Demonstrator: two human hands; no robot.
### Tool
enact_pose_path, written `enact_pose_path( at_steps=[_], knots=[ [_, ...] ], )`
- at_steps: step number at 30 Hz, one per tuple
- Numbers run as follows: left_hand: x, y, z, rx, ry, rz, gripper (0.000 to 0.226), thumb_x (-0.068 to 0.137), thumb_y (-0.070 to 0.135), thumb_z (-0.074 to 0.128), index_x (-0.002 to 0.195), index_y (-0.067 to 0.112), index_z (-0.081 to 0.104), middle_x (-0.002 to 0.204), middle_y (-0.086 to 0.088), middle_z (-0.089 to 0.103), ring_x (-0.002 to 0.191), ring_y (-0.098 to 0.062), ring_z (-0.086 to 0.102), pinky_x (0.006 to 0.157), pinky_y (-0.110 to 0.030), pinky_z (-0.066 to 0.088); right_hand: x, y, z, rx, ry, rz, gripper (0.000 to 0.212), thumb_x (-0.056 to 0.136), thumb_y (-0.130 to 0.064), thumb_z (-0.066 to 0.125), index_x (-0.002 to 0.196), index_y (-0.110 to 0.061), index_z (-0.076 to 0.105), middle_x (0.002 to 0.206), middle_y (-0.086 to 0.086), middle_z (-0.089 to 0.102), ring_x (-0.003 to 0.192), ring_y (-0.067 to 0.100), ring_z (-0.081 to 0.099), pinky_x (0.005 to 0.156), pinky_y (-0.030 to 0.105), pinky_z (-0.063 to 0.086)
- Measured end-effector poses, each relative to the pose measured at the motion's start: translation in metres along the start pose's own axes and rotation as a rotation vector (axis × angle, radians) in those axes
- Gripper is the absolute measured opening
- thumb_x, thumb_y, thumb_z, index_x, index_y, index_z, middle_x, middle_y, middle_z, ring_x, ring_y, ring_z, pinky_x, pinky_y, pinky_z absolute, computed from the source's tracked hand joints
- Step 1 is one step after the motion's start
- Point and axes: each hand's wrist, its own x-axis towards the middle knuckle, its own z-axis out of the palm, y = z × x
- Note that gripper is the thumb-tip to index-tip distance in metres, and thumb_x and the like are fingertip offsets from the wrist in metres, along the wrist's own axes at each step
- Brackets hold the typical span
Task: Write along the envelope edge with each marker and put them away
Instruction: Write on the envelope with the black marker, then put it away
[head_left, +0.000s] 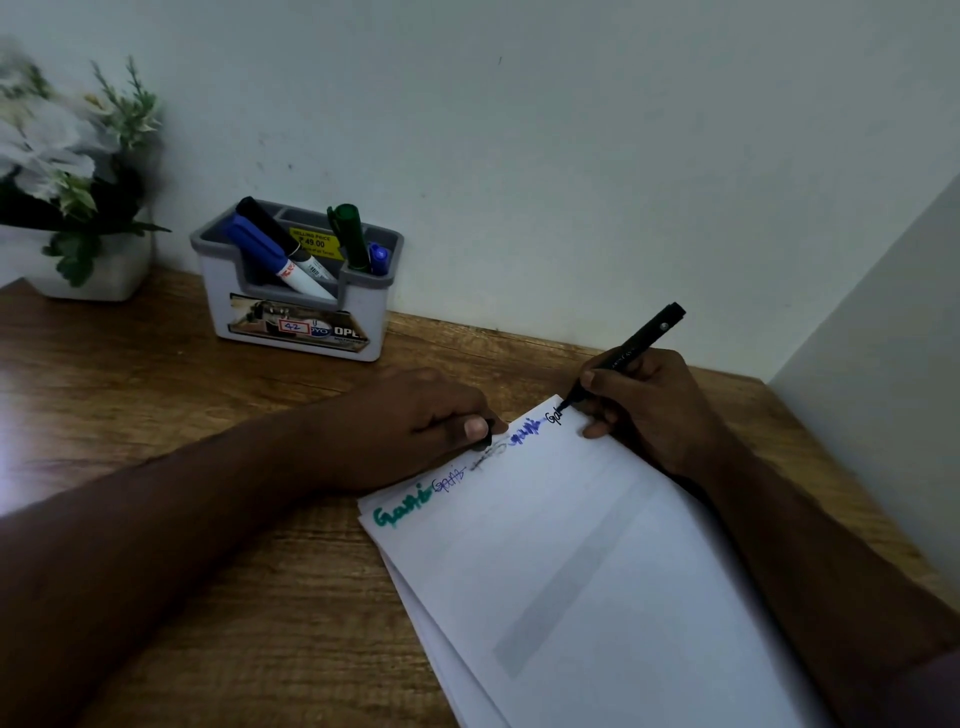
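envelope (597, 545) lies angled on the desk (156, 389), its far edge nearly filled. right hand (649, 405) pinches the black marker (631, 351), tip at the corner; keep strokes short. left hand (415, 421) grips the cap (487, 436), steadying that edge.

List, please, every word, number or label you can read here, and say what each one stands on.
"49.00", under a blurred line: yellow price sticker inside the organizer.
"42": red-bordered tag on the organizer's front.
"OP", cut off: front label.
Handwritten words along the envelope edge: unclear.
Print on the black marker: too small.
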Motion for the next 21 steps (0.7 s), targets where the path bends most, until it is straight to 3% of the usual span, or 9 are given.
enact_pose_path(
  at_steps=[9, 13, 15, 18, 21],
  knots=[
    [0.0, 0.0002, -0.0005, -0.004, 0.001, -0.001, 0.033, 0.099, 0.036, 0.035, 0.117, 0.026, 0.061, 0.111, 0.006, 0.064, 0.103, -0.007, 0.051, 0.089, -0.027, 0.036, 0.0001, 0.0002, -0.0005, 0.039, 0.073, 0.027, 0.013, 0.085, 0.005, 0.062, 0.073, 0.006, 0.067, 0.064, 0.022, 0.061, 0.054, 0.027, 0.054, 0.049, 0.031, 0.056],
    [0.0012, -0.0011, 0.0005, -0.01, 0.012, 0.008, 0.033, 0.099, 0.036, 0.035, 0.115, 0.024, 0.061, 0.107, 0.005, 0.063, 0.095, 0.001, 0.044, 0.08, -0.004, 0.027, 0.0006, 0.0012, -0.0002, 0.015, 0.05, 0.022, 0.015, 0.086, 0.001, 0.063, 0.074, 0.0, 0.071, 0.061, 0.017, 0.064, 0.052, 0.022, 0.056, 0.051, 0.031, 0.056],
    [0.0008, -0.0015, 0.0002, -0.008, 0.011, 0.007, 0.033, 0.099, 0.037, 0.035, 0.115, 0.024, 0.061, 0.107, 0.006, 0.064, 0.096, 0.0, 0.046, 0.08, -0.008, 0.03, 0.0003, 0.0007, 0.0, 0.018, 0.052, 0.023, 0.016, 0.086, 0.001, 0.063, 0.072, -0.001, 0.071, 0.06, 0.015, 0.064, 0.051, 0.021, 0.057, 0.05, 0.031, 0.056],
    [-0.0002, -0.0006, -0.0003, -0.012, 0.003, 0.003, 0.033, 0.098, 0.037, 0.035, 0.113, 0.025, 0.061, 0.106, 0.007, 0.064, 0.098, -0.005, 0.05, 0.086, -0.028, 0.037, 0.0001, 0.0, 0.0, 0.038, 0.096, 0.014, 0.016, 0.086, 0.004, 0.062, 0.071, 0.001, 0.069, 0.061, 0.021, 0.061, 0.048, 0.02, 0.058, 0.048, 0.03, 0.056],
    [-0.0005, -0.0008, -0.0002, -0.007, 0.001, -0.003, 0.032, 0.099, 0.038, 0.034, 0.113, 0.027, 0.061, 0.106, 0.008, 0.063, 0.099, -0.005, 0.05, 0.086, -0.03, 0.038, -0.0014, -0.0007, 0.0016, -0.018, 0.05, -0.016, 0.016, 0.087, 0.002, 0.063, 0.073, -0.001, 0.071, 0.06, 0.017, 0.063, 0.047, 0.016, 0.056, 0.047, 0.027, 0.055]
  ],
)
